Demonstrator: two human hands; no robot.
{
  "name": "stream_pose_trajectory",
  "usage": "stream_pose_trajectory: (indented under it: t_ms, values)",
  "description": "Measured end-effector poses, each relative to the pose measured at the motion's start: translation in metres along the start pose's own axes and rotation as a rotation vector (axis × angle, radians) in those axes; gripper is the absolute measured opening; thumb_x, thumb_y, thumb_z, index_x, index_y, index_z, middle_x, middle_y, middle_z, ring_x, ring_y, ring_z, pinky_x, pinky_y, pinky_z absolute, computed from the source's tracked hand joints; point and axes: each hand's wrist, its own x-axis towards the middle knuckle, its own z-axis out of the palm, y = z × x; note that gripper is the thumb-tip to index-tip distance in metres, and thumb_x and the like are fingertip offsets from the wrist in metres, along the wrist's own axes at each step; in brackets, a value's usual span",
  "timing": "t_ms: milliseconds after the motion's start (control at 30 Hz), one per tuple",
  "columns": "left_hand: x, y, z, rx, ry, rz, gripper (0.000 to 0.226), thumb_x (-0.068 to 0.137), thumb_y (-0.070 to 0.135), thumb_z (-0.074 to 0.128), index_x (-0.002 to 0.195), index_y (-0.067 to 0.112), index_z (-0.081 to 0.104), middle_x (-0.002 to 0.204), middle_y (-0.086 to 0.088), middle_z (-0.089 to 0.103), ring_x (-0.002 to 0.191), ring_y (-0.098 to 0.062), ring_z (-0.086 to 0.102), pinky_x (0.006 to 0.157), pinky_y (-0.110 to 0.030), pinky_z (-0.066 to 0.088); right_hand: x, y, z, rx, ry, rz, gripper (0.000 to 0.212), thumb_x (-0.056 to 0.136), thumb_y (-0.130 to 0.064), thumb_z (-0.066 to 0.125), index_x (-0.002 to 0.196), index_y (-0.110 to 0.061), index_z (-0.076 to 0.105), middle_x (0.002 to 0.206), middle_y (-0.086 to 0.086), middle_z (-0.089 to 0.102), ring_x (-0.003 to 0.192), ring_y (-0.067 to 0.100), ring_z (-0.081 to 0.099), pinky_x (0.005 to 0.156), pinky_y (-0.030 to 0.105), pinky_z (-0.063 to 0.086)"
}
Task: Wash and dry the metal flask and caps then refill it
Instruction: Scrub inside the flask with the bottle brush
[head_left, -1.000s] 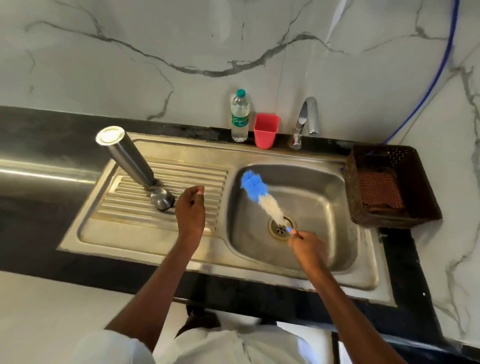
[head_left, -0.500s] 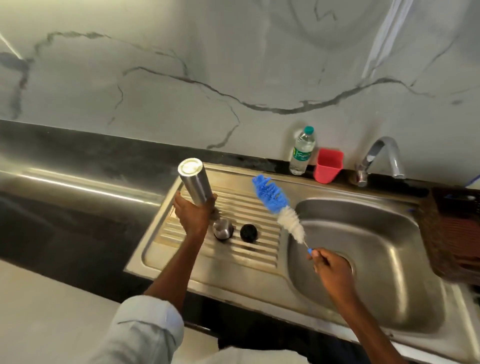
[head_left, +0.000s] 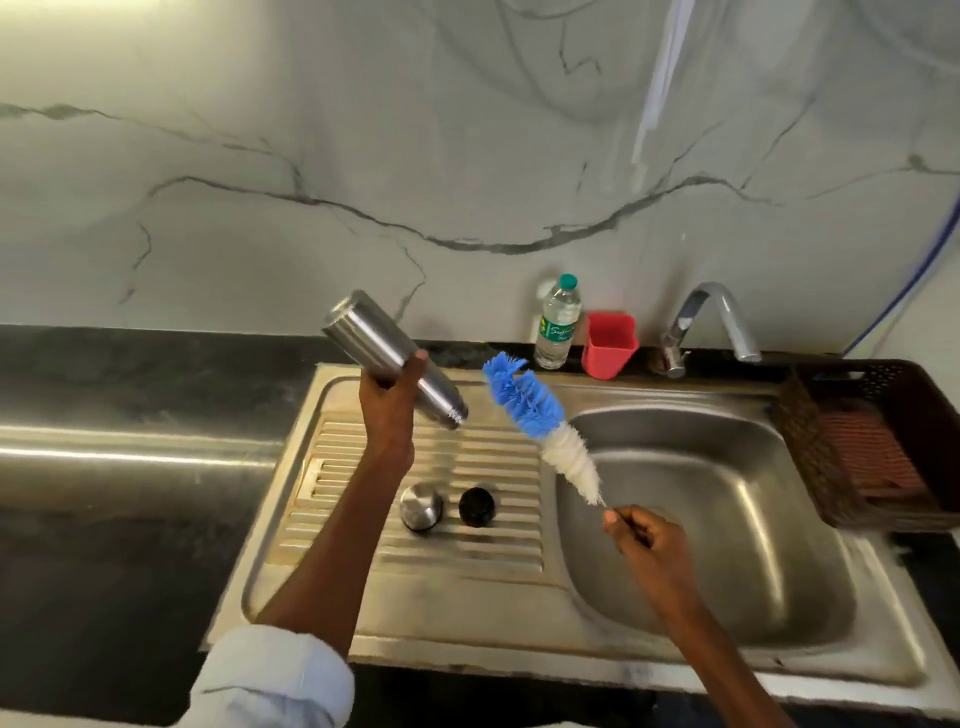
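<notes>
Looking down at a steel sink unit, both hands up and busy:

Left hand (head_left: 390, 400): seen left of centre frame, fingers and thumb wrapped round the metal flask (head_left: 393, 358), so it's gripped properly, not just touched.

Flask position: lifted off the drainboard and tilted, closed base pointed to the upper left of the frame, open threaded mouth aimed lower right toward the brush.

Right hand (head_left: 647, 538): found lower right of centre, over the front-left edge of the basin, fingers curled and pinched on the thin handle of the bottle brush (head_left: 540, 421).

Brush: held at a slant, blue bristles at the upper-left tip, white bristles below them. The blue tip is just beside the flask mouth, not inside it as far as can be made out.

Caps: two are sat on the ribbed drainboard (head_left: 363, 519) in the middle of the frame, below the flask. The metal cap (head_left: 421, 506) is on the left, the black cap (head_left: 477, 506) just right of it, a small gap between them.

Sink basin (head_left: 727, 571): fills the right-centre of the frame, a bit blurry.

Back ledge: a plastic water bottle (head_left: 558, 322) with a green top and a red cup (head_left: 609, 344) are stood side by side, with the tap (head_left: 719, 322) further right.

Far right edge: a dark woven basket (head_left: 810, 441) is parked on the counter, something reddish-brown folded inside.

Sleeve (head_left: 270, 680): a pale cuff is seen pushed up on the left forearm at the bottom of the frame.
</notes>
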Motion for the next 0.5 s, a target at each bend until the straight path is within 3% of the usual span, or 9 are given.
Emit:
stream_pose_trajectory:
  t_ms: [133,233,333,400,500]
  values:
    - [0.010,-0.001,0.043,-0.359,0.070,-0.178,0.068,0.087,0.027,0.085,0.145,0.011,0.052,0.135,-0.015,0.068,0.118,-0.029,0.071,0.103,-0.052,0.057,0.009,0.015,-0.033,-0.019,0.025,-0.012,0.014,0.095,-0.026,0.071,0.082,-0.024,0.076,0.065,-0.001,0.067,0.061,0.016,0.062,0.064,0.040,0.052]
    - [0.013,-0.004,0.069,-0.465,0.190,-0.288,0.072,0.086,0.033,0.087,0.143,0.011,0.048,0.130,-0.016,0.069,0.109,-0.032,0.073,0.088,-0.052,0.063,0.017,0.019,-0.052,-0.064,0.033,-0.009,0.016,0.094,-0.023,0.072,0.079,-0.027,0.077,0.071,0.002,0.072,0.072,0.025,0.070,0.070,0.042,0.056]
    - [0.013,-0.009,0.092,-0.512,0.224,-0.333,0.070,0.085,0.034,0.087,0.139,0.010,0.050,0.128,-0.017,0.070,0.103,-0.032,0.075,0.074,-0.048,0.065,0.022,0.020,-0.070,-0.119,0.029,-0.033,0.021,0.093,-0.024,0.073,0.074,-0.033,0.074,0.073,0.002,0.073,0.072,0.018,0.070,0.073,0.039,0.057]
    - [0.009,-0.016,0.105,-0.491,0.184,-0.349,0.070,0.085,0.034,0.088,0.139,0.009,0.052,0.130,-0.018,0.070,0.105,-0.032,0.075,0.078,-0.050,0.065,0.027,0.021,-0.079,-0.178,0.024,-0.035,0.023,0.093,-0.027,0.073,0.073,-0.039,0.071,0.072,-0.005,0.074,0.071,0.009,0.069,0.074,0.035,0.057]
    - [-0.001,-0.031,0.128,-0.442,0.125,-0.371,0.073,0.083,0.034,0.089,0.140,0.009,0.051,0.130,-0.021,0.070,0.108,-0.036,0.074,0.088,-0.057,0.063,0.038,0.031,-0.094,-0.207,-0.007,-0.031,0.010,0.091,-0.032,0.074,0.082,-0.035,0.078,0.075,-0.018,0.074,0.075,0.003,0.070,0.077,0.036,0.059]
